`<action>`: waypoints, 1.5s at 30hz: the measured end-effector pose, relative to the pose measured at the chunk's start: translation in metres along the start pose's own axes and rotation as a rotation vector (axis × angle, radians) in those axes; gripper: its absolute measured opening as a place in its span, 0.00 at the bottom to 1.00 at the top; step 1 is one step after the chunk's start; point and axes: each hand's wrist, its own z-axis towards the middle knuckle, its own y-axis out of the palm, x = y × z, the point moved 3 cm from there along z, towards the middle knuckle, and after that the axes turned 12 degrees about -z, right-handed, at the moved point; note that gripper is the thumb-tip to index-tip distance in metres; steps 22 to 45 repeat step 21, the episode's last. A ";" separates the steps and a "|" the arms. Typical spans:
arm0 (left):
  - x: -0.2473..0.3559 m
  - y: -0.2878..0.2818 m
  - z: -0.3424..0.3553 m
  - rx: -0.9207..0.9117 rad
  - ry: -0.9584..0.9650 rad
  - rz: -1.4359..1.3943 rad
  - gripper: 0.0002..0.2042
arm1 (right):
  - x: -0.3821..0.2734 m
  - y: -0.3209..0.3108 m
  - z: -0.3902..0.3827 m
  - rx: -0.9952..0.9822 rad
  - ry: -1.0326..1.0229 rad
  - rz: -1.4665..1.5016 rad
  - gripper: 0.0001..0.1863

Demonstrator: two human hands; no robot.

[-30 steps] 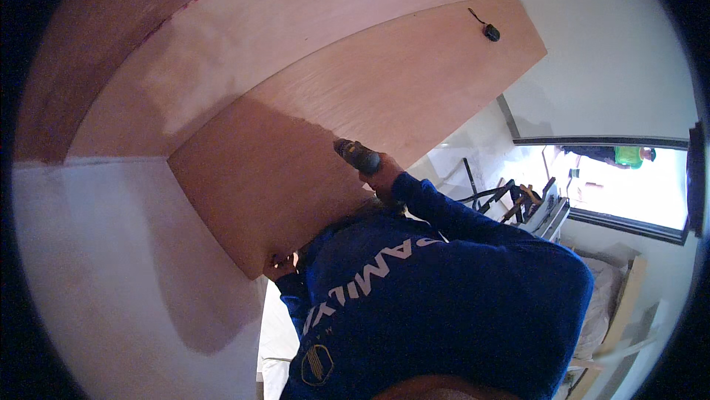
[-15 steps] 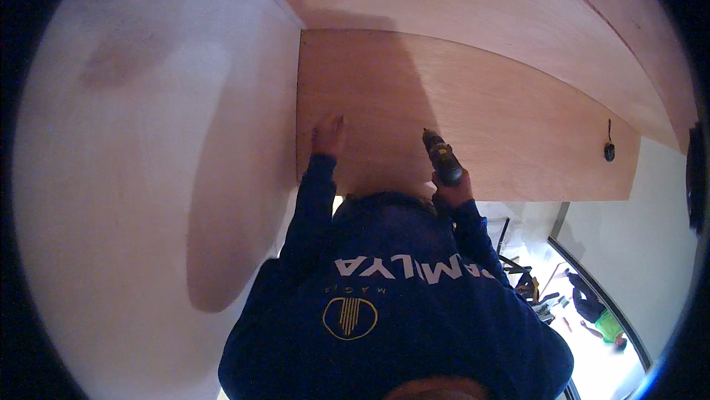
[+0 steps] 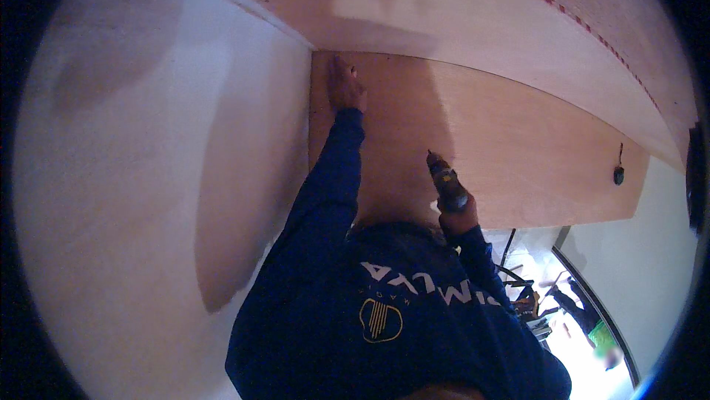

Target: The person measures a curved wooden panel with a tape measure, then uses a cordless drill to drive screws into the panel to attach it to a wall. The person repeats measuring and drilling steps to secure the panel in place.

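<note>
My left hand (image 3: 346, 91) reaches to the far left corner of a brown plywood panel (image 3: 510, 134). Its fingers stretch out against the wood near the seam, and I see nothing held in them. Lower and to the right, my right hand (image 3: 460, 215) is wrapped round the grip of a dark cordless drill (image 3: 445, 180). The drill's thin bit points away from me over the panel, at the edge of my shadow. Whether the bit touches the wood, I cannot tell.
A pale wall panel (image 3: 251, 134) meets the plywood on the left, and another board (image 3: 473, 15) borders its far edge. A small black object with a cord (image 3: 619, 174) lies at the panel's right end. At the lower right, a person in green (image 3: 602, 336) is beyond some dark equipment (image 3: 521, 300).
My left hand has moved farther away, up to the panel's far left corner, and its arm has straightened. The drill stays in my right hand; the whole view has shifted slightly.
</note>
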 end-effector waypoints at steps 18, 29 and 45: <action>0.076 -0.042 -0.080 -0.282 -1.098 -2.248 0.08 | -0.071 -0.005 0.050 0.044 -0.454 0.151 0.16; 0.082 -0.040 -0.082 -0.208 -1.171 -2.287 0.09 | -0.080 0.000 0.056 0.040 -0.485 0.100 0.16; 0.082 -0.040 -0.082 -0.208 -1.171 -2.287 0.09 | -0.080 0.000 0.056 0.040 -0.485 0.100 0.16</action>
